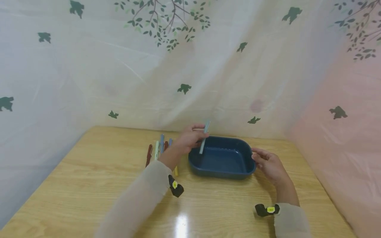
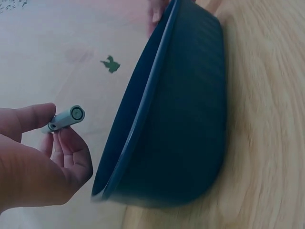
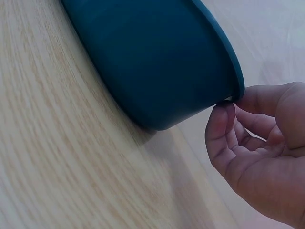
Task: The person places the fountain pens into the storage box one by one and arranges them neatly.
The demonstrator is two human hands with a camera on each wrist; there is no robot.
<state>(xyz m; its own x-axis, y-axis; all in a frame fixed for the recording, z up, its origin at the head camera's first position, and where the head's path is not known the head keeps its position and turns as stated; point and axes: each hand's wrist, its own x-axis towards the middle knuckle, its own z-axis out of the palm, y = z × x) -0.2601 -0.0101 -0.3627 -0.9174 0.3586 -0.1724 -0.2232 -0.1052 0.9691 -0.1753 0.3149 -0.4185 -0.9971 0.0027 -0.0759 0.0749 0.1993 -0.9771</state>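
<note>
A pale blue-green pen (image 1: pixel 204 138) slants over the left end of a dark blue rectangular dish (image 1: pixel 221 174). My left hand (image 1: pixel 190 138) pinches the pen between thumb and fingers, above the rim. In the left wrist view the round end of the pen (image 2: pixel 76 113) faces the camera, beside the tall wall of the dish (image 2: pixel 186 109). At the opposite end, my right hand (image 1: pixel 269 165) pinches the rim of the dish between thumb and fingertip, as the right wrist view also shows. The inside of the dish shows a bare bottom.
Left of the dish, several pens lie on the wooden table (image 1: pixel 89 178), among them a dark red pen (image 1: pixel 149 155), a pale green pen (image 1: pixel 156 150) and a blue pen (image 1: pixel 162 142). My left forearm partly hides them. A patterned curtain (image 1: pixel 143 82) hangs behind the table.
</note>
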